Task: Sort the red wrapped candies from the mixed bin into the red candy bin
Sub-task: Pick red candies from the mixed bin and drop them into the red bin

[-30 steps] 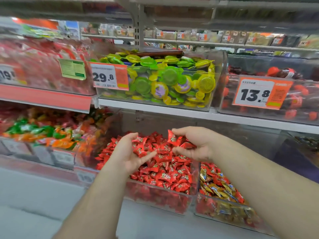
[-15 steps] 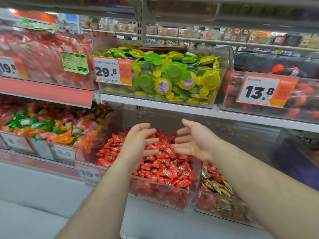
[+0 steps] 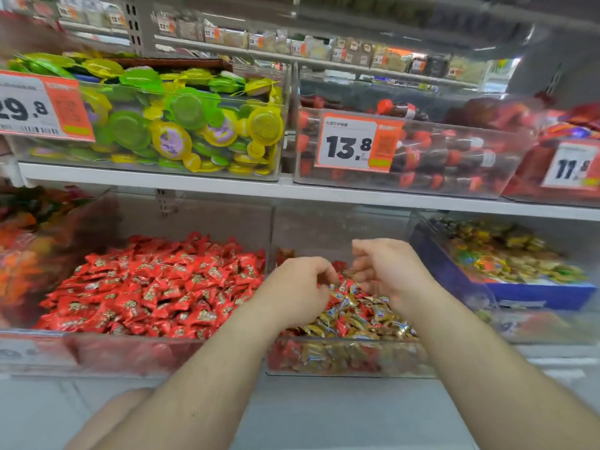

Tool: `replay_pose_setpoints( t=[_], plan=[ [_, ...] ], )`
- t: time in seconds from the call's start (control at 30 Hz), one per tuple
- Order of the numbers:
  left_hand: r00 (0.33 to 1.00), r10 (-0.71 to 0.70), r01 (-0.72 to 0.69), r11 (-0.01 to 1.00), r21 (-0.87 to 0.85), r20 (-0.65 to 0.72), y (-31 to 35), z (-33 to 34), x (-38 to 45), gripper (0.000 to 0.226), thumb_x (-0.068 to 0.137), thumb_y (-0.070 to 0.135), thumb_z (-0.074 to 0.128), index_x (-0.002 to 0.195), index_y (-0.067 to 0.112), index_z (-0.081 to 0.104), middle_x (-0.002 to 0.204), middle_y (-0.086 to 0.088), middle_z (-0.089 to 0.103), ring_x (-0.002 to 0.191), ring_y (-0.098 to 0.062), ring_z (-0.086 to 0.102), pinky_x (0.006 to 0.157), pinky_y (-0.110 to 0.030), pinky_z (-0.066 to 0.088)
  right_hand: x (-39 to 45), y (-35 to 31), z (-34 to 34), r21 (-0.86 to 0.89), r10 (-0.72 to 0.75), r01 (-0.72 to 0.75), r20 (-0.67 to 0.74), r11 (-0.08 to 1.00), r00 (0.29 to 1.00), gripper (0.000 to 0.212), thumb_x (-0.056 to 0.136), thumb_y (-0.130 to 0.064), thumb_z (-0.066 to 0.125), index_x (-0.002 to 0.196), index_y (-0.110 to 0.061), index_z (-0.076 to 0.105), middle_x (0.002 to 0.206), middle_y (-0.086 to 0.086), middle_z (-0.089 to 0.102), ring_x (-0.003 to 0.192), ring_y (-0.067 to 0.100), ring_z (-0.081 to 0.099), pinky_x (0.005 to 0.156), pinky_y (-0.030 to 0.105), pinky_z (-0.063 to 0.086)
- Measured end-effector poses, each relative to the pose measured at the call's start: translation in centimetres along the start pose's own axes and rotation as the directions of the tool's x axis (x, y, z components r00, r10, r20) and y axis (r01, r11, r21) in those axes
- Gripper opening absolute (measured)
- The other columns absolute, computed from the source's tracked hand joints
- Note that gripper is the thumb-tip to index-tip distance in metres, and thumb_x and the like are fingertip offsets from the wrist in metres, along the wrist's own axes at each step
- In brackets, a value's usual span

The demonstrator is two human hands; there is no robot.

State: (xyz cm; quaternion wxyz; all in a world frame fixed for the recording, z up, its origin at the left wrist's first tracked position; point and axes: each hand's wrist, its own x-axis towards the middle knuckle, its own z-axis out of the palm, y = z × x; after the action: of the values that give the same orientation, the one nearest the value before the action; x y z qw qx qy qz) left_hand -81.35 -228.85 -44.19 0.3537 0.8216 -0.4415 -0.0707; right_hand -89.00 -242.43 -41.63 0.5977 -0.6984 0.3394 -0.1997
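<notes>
Left hand (image 3: pixel 297 287) fingers curled down into the mixed bin (image 3: pixel 347 355), tips in among the candy; blurred, cannot tell if anything is pinched. Right hand (image 3: pixel 388 271) just beside it, fingers also curled and bent inward, tips at the pile surface; cannot tell if it holds a piece. The two hands are near each other but apart, both over the back half of the bin. Directly under and in front of the fingers: mixed candies (image 3: pixel 357 315), gold and blue-gold wrappers with red wrapped candies (image 3: pixel 341 327) scattered among them. Left of the left hand, touching the mixed bin's wall: red candy bin (image 3: pixel 97 352), clear plastic, heaped with red wrappers (image 3: pixel 156 287). Right of the right hand: a blue box (image 3: pixel 535 293) of gold and green sweets inside another clear bin. Above the hands, white shelf (image 3: pixel 292 190); on it a clear bin of green and yellow round packs (image 3: pixel 194 125) with a 29.8 tag (image 3: pixel 39 107), and further right a bin of dark bottle-shaped items (image 3: pixel 454 151) with a 13.8 tag (image 3: pixel 357 142). Both forearms bare, coming in from the bottom edge.
</notes>
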Motion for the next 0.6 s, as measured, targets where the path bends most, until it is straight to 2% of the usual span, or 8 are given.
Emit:
replay_pose_setpoints(
  t=[0.07, 0.13, 0.23, 0.33, 0.4, 0.47, 0.5, 0.6],
  plan=[
    [0.993, -0.042, 0.019, 0.977, 0.21, 0.106, -0.1, 1.4, 1.0, 0.038, 0.088, 0.006, 0.049, 0.115, 0.027, 0.066, 0.118, 0.001, 0.066, 0.113, -0.018, 0.058, 0.089, -0.024, 0.045, 0.5, 1.6, -1.2, -0.362, -0.103, 0.1, 0.012, 0.927, 0.995, 0.025, 0.085, -0.022, 0.07, 0.067, -0.007, 0.063, 0.058, 0.005, 0.05, 0.048, 0.018, 0.042, 0.046, 0.024, 0.033],
    [0.974, -0.118, 0.046, 0.938, 0.344, 0.193, -0.5, 2.8, 2.0, 0.053, 0.086, -0.001, 0.047, 0.13, 0.027, 0.058, 0.133, -0.004, 0.059, 0.123, -0.024, 0.053, 0.097, -0.03, 0.045, 0.7, 2.9, -1.4, -0.629, -0.12, 0.161, 0.107, 0.76, 0.987, 0.033, 0.077, -0.029, 0.074, 0.053, -0.013, 0.059, 0.05, -0.001, 0.05, 0.048, 0.016, 0.044, 0.05, 0.026, 0.038],
    [0.946, -0.206, 0.06, 0.872, 0.486, 0.252, -1.3, 4.6, 3.3, 0.058, 0.085, 0.003, 0.053, 0.138, 0.026, 0.049, 0.134, -0.007, 0.058, 0.122, -0.029, 0.055, 0.097, -0.04, 0.05, 0.7, 4.2, -0.6, -0.784, -0.084, 0.191, 0.176, 0.591, 0.981, 0.03, 0.07, -0.039, 0.071, 0.061, -0.011, 0.066, 0.058, 0.005, 0.062, 0.062, 0.022, 0.061, 0.059, 0.033, 0.049],
    [0.93, -0.271, 0.11, 0.851, 0.514, 0.25, -1.8, 5.2, 4.0, 0.054, 0.082, 0.005, 0.059, 0.132, 0.025, 0.055, 0.126, -0.007, 0.063, 0.116, -0.029, 0.059, 0.093, -0.039, 0.053, 0.7, 4.9, 0.5, -0.858, -0.079, 0.194, 0.178, 0.475, 0.981, 0.034, 0.066, -0.05, 0.068, 0.074, -0.016, 0.064, 0.068, 0.0, 0.062, 0.071, 0.024, 0.061, 0.057, 0.028, 0.043],
    [0.926, -0.294, 0.137, 0.846, 0.516, 0.235, -1.9, 5.2, 4.3, 0.05, 0.079, 0.001, 0.06, 0.124, 0.022, 0.061, 0.121, -0.005, 0.065, 0.111, -0.026, 0.061, 0.09, -0.037, 0.054, 0.9, 5.2, 0.8, -0.893, -0.024, 0.193, 0.201, 0.407, 0.979, 0.038, 0.067, -0.052, 0.07, 0.087, -0.021, 0.064, 0.082, -0.004, 0.065, 0.081, 0.021, 0.063, 0.064, 0.028, 0.047],
    [0.923, -0.314, 0.158, 0.837, 0.524, 0.224, -2.1, 5.2, 4.4, 0.046, 0.079, -0.001, 0.057, 0.119, 0.019, 0.063, 0.117, -0.005, 0.066, 0.106, -0.026, 0.063, 0.087, -0.035, 0.055, 1.4, 5.3, 0.5, -0.891, 0.021, 0.206, 0.234, 0.405, 0.972, 0.03, 0.071, -0.039, 0.071, 0.093, -0.02, 0.068, 0.089, 0.0, 0.07, 0.084, 0.021, 0.066, 0.069, 0.031, 0.053],
    [0.919, -0.329, 0.174, 0.833, 0.526, 0.217, -2.2, 5.1, 4.4, 0.044, 0.079, -0.001, 0.056, 0.119, 0.018, 0.063, 0.116, -0.005, 0.066, 0.105, -0.026, 0.063, 0.086, -0.035, 0.055, 1.6, 5.2, 0.2, -0.868, 0.018, 0.217, 0.251, 0.446, 0.968, 0.024, 0.073, -0.03, 0.069, 0.093, -0.018, 0.071, 0.088, 0.002, 0.072, 0.08, 0.021, 0.067, 0.068, 0.031, 0.054],
    [0.919, -0.349, 0.216, 0.833, 0.51, 0.181, -2.5, 4.9, 4.4, 0.041, 0.081, 0.005, 0.055, 0.119, 0.02, 0.062, 0.114, -0.005, 0.066, 0.103, -0.027, 0.061, 0.086, -0.036, 0.055, 2.4, 4.4, -1.2, -0.713, -0.017, 0.192, 0.245, 0.675, 0.969, 0.019, 0.078, -0.016, 0.063, 0.094, -0.015, 0.073, 0.077, 0.004, 0.069, 0.061, 0.017, 0.059, 0.059, 0.027, 0.047]
  ],
)
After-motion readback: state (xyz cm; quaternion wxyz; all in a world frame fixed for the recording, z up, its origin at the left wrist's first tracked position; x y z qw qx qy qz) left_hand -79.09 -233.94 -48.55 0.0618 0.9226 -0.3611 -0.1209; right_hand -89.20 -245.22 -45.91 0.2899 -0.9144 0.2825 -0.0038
